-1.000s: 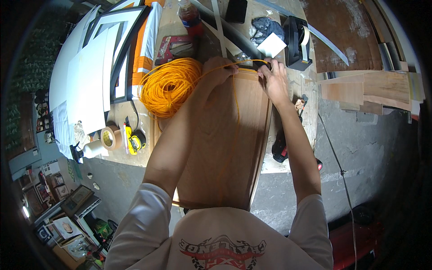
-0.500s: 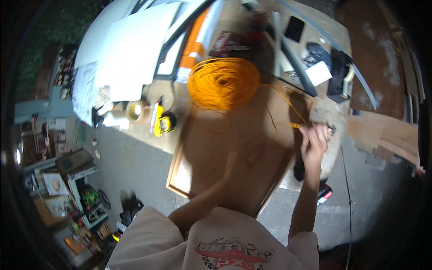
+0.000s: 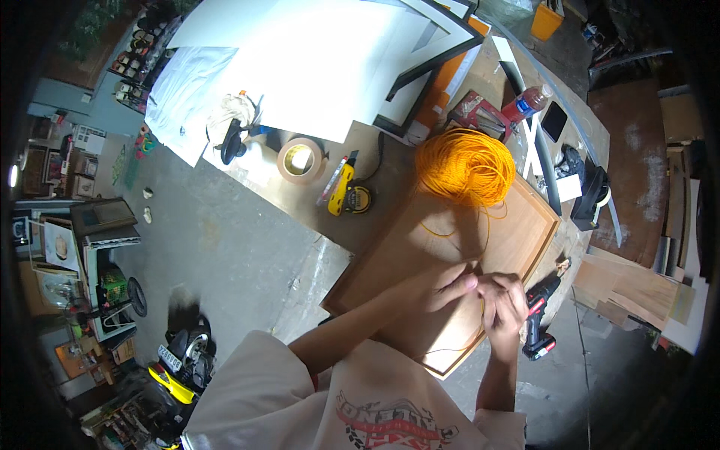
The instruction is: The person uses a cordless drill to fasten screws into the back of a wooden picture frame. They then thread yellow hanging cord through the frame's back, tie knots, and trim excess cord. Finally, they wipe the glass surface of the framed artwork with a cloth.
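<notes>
An orange cord coil sits on the far end of a shallow wooden framed panel. From it a thin strand runs down to my two hands, which meet over the panel. My left hand is closed, thumb and fingers pinched on the cord. Close against it, my right hand has its fingers curled round the same cord; a short piece shows below the fingers. The exact grip is partly hidden. Beyond the panel's right edge lies a black and red cordless drill.
On the table's left are a yellow utility knife, a tape measure and a tape roll. Black frames and white sheets lie behind. A red-capped bottle and phone are far right.
My left hand has come up to meet my right hand, which has moved left and lower, away from the table's right side. The view has turned, so the coil appears farther right.
</notes>
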A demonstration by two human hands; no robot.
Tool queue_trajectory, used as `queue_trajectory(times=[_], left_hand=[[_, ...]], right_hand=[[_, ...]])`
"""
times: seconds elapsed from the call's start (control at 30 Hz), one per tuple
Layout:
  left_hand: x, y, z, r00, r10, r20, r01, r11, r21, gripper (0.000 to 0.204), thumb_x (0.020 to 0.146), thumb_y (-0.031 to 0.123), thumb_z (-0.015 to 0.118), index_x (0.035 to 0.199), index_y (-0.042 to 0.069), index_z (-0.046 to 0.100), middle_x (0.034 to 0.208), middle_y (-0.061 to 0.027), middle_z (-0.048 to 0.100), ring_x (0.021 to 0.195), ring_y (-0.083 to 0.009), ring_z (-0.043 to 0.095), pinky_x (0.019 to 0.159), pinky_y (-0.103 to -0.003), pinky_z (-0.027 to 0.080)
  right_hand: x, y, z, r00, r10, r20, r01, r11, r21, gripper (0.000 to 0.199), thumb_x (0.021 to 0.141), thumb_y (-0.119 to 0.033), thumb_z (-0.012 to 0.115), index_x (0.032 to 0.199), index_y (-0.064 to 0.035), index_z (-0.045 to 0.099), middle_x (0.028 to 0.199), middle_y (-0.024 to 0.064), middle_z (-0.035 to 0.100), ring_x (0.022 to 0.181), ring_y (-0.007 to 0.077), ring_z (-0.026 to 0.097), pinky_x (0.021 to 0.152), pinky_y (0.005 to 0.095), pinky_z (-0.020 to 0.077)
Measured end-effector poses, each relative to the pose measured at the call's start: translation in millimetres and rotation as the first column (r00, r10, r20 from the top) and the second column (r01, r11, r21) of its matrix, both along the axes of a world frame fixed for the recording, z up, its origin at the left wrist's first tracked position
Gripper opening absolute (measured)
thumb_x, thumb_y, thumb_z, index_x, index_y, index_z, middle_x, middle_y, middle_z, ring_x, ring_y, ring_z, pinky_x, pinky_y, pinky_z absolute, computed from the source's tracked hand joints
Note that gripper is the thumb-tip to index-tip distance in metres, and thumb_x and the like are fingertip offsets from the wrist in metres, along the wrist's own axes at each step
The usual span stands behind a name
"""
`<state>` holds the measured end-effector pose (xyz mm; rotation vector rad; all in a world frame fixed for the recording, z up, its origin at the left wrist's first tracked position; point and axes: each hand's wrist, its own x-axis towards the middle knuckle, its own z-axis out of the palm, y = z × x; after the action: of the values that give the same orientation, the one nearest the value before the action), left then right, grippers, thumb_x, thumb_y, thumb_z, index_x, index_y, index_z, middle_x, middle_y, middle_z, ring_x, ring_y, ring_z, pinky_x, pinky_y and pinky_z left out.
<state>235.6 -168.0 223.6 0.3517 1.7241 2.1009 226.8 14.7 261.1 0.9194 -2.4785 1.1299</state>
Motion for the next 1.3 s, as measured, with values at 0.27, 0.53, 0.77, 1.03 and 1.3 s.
queue_trajectory(times=[0.27, 0.53, 0.77, 1.03, 1.3], left_hand=[[0, -68, -34, 0.973, -0.191, 0.126, 0.158, 0.959, 0.233, 0.032, 0.112, 0.03, 0.04, 0.105, 0.005, 0.057, 0.076, 0.0001, 0.05, 0.068, -0.0069, 0.047, 0.064, -0.024, 0.042], [34, -64, -140, 0.99, 0.116, 0.079, -0.137, 0.93, 0.342, 0.018, 0.106, 0.02, 0.052, 0.107, 0.003, 0.059, 0.098, -0.0089, 0.059, 0.09, -0.02, 0.056, 0.085, -0.036, 0.046], [91, 3, -267, 0.982, 0.042, -0.186, 0.061, 0.856, 0.514, 0.033, 0.106, 0.018, 0.054, 0.137, 0.006, 0.052, 0.132, -0.0067, 0.056, 0.12, -0.0159, 0.053, 0.104, -0.033, 0.043], [113, -28, -266, 0.896, -0.049, -0.44, -0.046, 0.979, -0.201, 0.031, 0.104, 0.021, 0.055, 0.132, 0.006, 0.057, 0.13, -0.0112, 0.057, 0.12, -0.0222, 0.051, 0.103, -0.041, 0.043], [107, -59, -229, 0.744, 0.111, -0.659, -0.389, 0.873, -0.293, 0.032, 0.104, 0.023, 0.054, 0.129, 0.004, 0.058, 0.124, -0.0122, 0.06, 0.112, -0.0221, 0.057, 0.096, -0.038, 0.047]], right_hand=[[-3, -74, -5, 0.983, -0.038, 0.18, 0.047, 0.998, -0.047, 0.016, 0.082, 0.003, 0.073, 0.097, 0.0005, 0.075, 0.086, 0.0095, 0.068, 0.078, 0.0237, 0.063, 0.071, 0.0328, 0.0509], [-34, -186, -28, 0.819, -0.218, 0.53, 0.286, 0.957, -0.048, 0.017, 0.101, -0.006, 0.058, 0.11, 0.0033, 0.069, 0.097, 0.0095, 0.071, 0.09, 0.0157, 0.067, 0.08, 0.0295, 0.0522], [-73, -332, -168, 0.821, -0.466, 0.33, -0.012, 0.564, 0.825, 0.046, 0.088, -0.04, 0.067, 0.116, -0.0033, 0.069, 0.14, 0.0196, 0.057, 0.136, 0.0384, 0.043, 0.108, 0.0505, 0.0357], [-79, -338, -206, 0.634, -0.678, 0.371, 0.16, 0.585, 0.795, 0.067, 0.077, -0.056, 0.074, 0.122, -0.0066, 0.07, 0.153, 0.0131, 0.043, 0.141, 0.0363, 0.037, 0.114, 0.0503, 0.0288], [-91, -305, -232, 0.488, -0.534, 0.691, 0.431, 0.835, 0.341, 0.062, 0.072, -0.043, 0.083, 0.115, 0.0, 0.069, 0.117, 0.0194, 0.07, 0.114, 0.0401, 0.063, 0.106, 0.0557, 0.0375]])
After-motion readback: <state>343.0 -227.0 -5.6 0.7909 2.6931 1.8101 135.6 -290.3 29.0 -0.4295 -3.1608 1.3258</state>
